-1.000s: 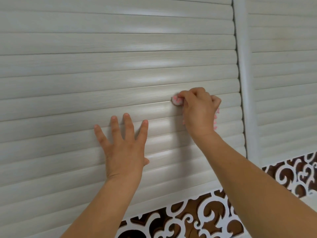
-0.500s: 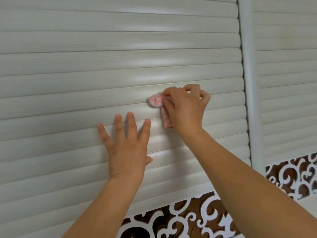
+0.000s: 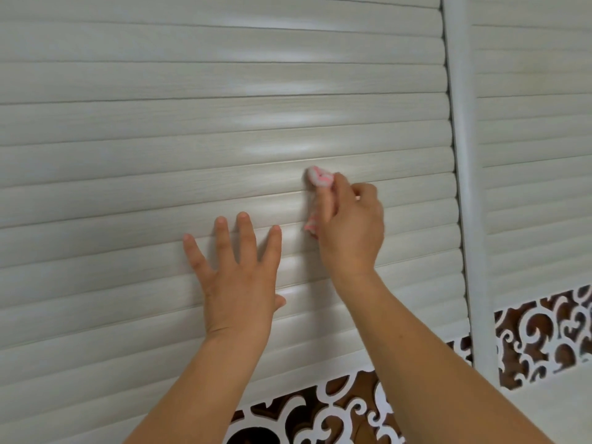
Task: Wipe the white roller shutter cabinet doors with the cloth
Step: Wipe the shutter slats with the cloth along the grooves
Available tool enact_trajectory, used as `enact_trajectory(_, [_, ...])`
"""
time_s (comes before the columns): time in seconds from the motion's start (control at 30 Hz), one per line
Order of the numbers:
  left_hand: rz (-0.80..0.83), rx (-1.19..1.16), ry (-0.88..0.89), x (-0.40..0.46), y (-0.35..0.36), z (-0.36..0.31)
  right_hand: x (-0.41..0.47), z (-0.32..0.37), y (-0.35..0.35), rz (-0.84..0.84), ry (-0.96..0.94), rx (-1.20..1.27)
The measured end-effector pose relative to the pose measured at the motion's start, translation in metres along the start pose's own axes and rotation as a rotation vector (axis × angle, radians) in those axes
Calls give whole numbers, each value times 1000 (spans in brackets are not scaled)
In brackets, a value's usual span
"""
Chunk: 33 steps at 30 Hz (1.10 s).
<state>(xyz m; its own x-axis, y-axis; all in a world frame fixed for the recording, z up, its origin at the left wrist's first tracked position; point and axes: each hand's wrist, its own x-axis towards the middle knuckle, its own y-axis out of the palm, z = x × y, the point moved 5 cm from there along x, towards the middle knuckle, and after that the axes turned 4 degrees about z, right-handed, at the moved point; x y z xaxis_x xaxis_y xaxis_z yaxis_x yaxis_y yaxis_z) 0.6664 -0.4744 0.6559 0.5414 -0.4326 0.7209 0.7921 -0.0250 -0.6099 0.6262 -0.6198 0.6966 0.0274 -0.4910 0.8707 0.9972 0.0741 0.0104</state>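
Your right hand (image 3: 350,225): fingers curling round a pink-and-white cloth (image 3: 318,177), pressing it against a slat of the white roller shutter door (image 3: 160,123). Your left hand (image 3: 238,277): lying flat on the lower slats, fingers spreading apart. Vertical frame post (image 3: 463,187): standing just right. Scrollwork panel (image 3: 320,415): running beneath.

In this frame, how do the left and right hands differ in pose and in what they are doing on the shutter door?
The left hand lies flat on the slats with its fingers spread and holds nothing; the right hand is curled round the pink cloth, pressing it to the shutter door. The left hand sits lower; the right hand is higher and nearer the frame post. Both touch the same door.
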Motion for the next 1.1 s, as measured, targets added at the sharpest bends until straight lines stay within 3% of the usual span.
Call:
enact_trajectory(0.2, [-4,-25,-26,0,3,4,-22,29,16,215,-303,86])
enact_trajectory(0.3, [20,-5,-41,-2,1,3,-3,15,15,348,-148,315])
enact_trajectory(0.37, [14,12,-35,-2,2,2,17,8,11,319,-56,356])
enact_trajectory(0.5, [42,4,-38,-3,1,3,60,-21,-10,89,230,447])
enact_trajectory(0.67, [54,1,-54,-2,1,2,88,-73,-39,-86,407,549])
enact_trajectory(0.83, [51,-13,-79,-3,1,2,90,-110,-57,-156,462,275])
enact_trajectory(1.0, [89,-41,-103,-6,6,1,62,-128,-52,-68,378,-322])
enact_trajectory(1.1, [92,-61,-115,-7,8,1,38,-120,-39,-63,361,-352])
